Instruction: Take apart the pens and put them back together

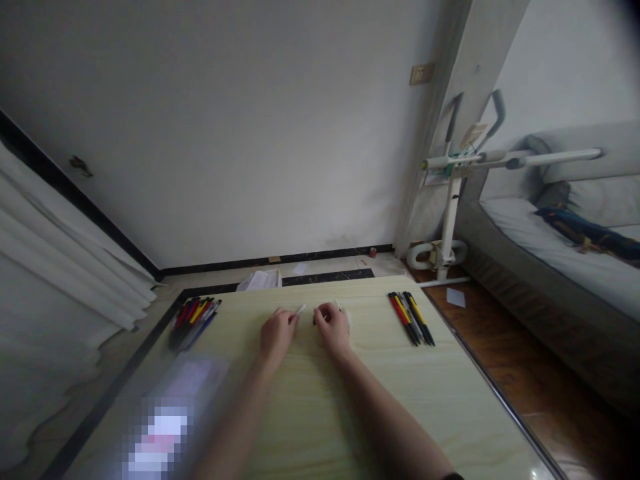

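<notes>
Over the middle of the table (300, 413), my left hand (278, 335) is closed in a pinch on a small, thin white piece (301, 309) whose tip pokes out past the fingers; its kind is too small to tell. Just to the right, my right hand (334, 329) has thumb and fingertips pressed together, with a small dark bit (315, 321) showing at them. A whitish object (347, 319) lies behind that hand, mostly hidden. The two hands are a short gap apart.
A bunch of mixed pens (197, 317) lies at the table's left. Several red, yellow, grey and black pens (411, 319) lie side by side at the right. Nearer me at left is a blurred, pixelated bright patch (160, 433). Exercise equipment (450, 213) and a bed (520, 267) stand beyond.
</notes>
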Demonstrator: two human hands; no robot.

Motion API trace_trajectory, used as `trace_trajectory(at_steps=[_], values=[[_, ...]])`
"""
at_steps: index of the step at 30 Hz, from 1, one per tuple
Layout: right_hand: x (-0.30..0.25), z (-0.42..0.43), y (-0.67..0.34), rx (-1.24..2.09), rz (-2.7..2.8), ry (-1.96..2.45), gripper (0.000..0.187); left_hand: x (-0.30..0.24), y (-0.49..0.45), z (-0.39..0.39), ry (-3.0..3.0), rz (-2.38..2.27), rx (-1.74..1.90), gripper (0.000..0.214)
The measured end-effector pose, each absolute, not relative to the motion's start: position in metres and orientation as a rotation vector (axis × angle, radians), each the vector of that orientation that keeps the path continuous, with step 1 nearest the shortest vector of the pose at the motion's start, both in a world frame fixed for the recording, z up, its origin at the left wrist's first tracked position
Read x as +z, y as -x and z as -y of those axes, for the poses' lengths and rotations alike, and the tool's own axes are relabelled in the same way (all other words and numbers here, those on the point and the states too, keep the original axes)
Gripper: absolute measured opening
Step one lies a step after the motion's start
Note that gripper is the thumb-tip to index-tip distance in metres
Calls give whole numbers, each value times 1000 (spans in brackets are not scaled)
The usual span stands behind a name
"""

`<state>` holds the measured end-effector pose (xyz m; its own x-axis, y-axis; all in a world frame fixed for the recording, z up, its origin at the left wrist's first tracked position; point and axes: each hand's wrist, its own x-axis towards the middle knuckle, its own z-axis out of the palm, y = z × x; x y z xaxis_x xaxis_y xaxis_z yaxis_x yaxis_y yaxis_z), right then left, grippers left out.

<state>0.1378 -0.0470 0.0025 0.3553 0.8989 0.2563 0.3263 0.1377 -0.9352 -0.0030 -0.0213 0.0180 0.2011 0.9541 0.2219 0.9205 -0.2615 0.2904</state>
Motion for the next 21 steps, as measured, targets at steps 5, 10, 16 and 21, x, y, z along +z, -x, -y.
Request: trace_trajectory(at_steps=[5, 10, 16, 21], values=[[2, 47, -138, 591, 1201, 1458, 23, 19, 2, 23, -2348, -1866, 561, 21], [1, 46, -138, 592, 1197, 1446, 24, 15, 4, 22, -2350, -1821, 598, 21], [-1, 46, -138, 594, 1196, 1445, 23, 20, 2, 25, -2322, -1832, 597, 23], [-1, 46, -138, 583, 1192, 1449, 24, 29, -6, 32, -2385, -1767, 698, 22]])
